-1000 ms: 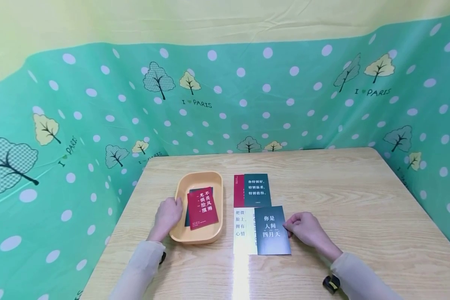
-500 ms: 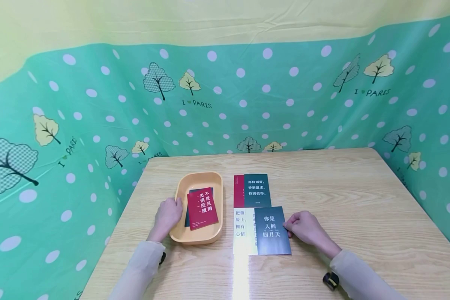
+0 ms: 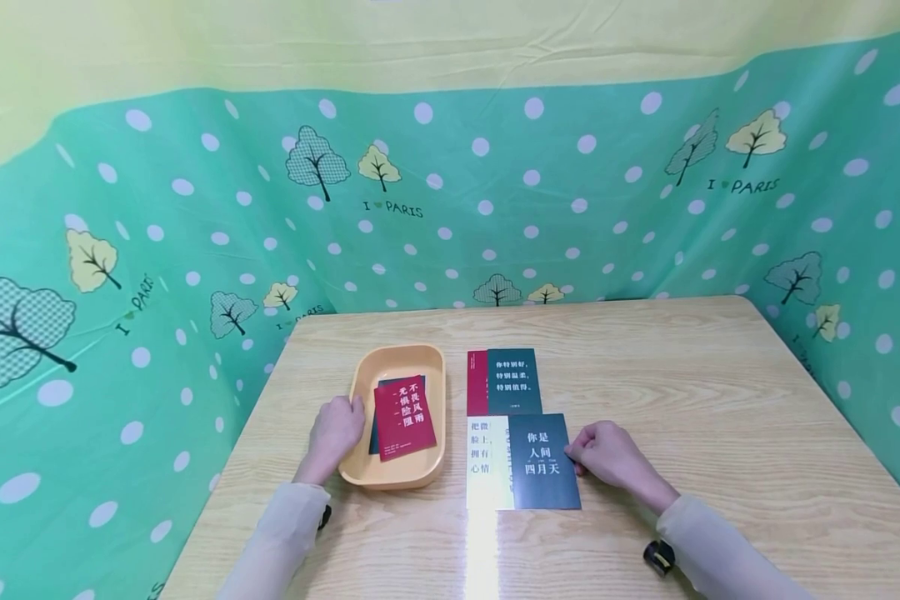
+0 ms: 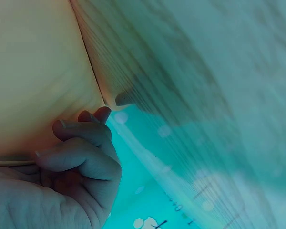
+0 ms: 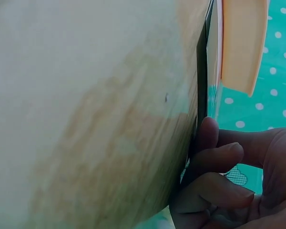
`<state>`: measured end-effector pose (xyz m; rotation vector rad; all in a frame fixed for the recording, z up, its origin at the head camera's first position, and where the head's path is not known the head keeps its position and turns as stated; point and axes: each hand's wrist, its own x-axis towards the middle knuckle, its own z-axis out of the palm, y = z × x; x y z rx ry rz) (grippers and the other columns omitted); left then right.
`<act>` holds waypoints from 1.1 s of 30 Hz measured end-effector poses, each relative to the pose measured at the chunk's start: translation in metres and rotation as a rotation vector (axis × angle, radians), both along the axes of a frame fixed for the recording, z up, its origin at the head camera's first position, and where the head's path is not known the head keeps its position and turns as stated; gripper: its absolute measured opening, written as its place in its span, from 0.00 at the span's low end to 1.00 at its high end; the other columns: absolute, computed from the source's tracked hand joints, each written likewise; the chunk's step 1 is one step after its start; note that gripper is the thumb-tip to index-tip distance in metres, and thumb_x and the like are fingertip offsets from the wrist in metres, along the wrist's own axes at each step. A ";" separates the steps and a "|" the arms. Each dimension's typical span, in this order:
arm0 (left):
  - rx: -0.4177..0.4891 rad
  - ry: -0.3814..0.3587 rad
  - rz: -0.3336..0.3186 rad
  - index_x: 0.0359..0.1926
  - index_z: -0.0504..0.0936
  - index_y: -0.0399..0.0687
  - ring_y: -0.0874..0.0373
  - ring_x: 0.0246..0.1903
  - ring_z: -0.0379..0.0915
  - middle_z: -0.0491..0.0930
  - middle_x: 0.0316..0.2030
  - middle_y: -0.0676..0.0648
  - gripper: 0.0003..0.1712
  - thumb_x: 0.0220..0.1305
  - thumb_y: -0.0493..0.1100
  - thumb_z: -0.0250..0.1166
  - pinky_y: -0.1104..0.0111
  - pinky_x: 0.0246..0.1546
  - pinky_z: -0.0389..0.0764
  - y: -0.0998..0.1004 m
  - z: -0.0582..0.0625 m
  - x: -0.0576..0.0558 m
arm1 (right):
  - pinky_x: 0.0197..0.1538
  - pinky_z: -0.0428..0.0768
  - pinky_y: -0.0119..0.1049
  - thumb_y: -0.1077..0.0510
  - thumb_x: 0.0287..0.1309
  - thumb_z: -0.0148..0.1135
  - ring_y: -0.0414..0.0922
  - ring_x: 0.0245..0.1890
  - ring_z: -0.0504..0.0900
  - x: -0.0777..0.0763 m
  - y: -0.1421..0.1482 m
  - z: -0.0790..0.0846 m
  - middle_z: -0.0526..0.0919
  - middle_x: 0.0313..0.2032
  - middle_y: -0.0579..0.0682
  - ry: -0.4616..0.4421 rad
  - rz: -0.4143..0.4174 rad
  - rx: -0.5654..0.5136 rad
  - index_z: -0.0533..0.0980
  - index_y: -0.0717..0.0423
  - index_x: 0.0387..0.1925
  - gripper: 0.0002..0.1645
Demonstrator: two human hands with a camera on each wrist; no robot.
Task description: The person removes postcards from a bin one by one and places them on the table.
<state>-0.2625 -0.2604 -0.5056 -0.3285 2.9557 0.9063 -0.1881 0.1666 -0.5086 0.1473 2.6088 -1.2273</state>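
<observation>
My left hand (image 3: 337, 435) grips the left rim of a pale orange plastic bin (image 3: 437, 446); in the left wrist view its fingers (image 4: 81, 157) curl against the bin's outer wall (image 4: 33, 71). Inside the bin, a red card (image 3: 405, 417) lies tilted over a dark teal card (image 3: 376, 442). My right hand (image 3: 610, 454) pinches the right edge of a dark blue-grey card (image 3: 543, 483) with white characters, which overlaps a pale card (image 3: 480, 483). The right wrist view shows that card edge-on (image 5: 202, 81) at the fingertips.
Behind these lie a dark green card (image 3: 515, 400) and a red card (image 3: 477, 379) partly under it. All rest on a wood-grain table (image 3: 682, 375). A green dotted curtain (image 3: 420, 233) hangs along the back and sides. Glare falls on the pale card and the table's front.
Almost nothing differs. My right hand and the dark blue-grey card have shifted only very slightly left; the left hand and the bin stay in place.
</observation>
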 end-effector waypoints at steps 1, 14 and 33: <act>0.000 0.001 0.000 0.30 0.77 0.38 0.51 0.20 0.74 0.74 0.22 0.41 0.27 0.82 0.50 0.45 0.64 0.18 0.75 0.000 0.000 0.000 | 0.33 0.73 0.38 0.60 0.68 0.67 0.46 0.26 0.77 0.000 0.000 0.000 0.81 0.22 0.49 0.000 0.002 0.002 0.79 0.57 0.28 0.10; -0.002 0.006 0.003 0.29 0.77 0.38 0.52 0.19 0.74 0.74 0.22 0.41 0.26 0.82 0.50 0.46 0.65 0.17 0.75 0.001 0.002 0.000 | 0.28 0.72 0.36 0.60 0.68 0.67 0.45 0.23 0.75 -0.003 -0.002 0.002 0.80 0.21 0.49 -0.004 0.030 0.020 0.78 0.57 0.27 0.12; -0.020 0.012 -0.006 0.29 0.77 0.38 0.51 0.20 0.74 0.74 0.22 0.41 0.27 0.81 0.50 0.46 0.64 0.18 0.75 0.000 0.000 0.000 | 0.25 0.71 0.35 0.60 0.68 0.66 0.44 0.19 0.74 -0.007 -0.001 0.002 0.78 0.22 0.51 -0.040 0.068 0.049 0.76 0.56 0.27 0.13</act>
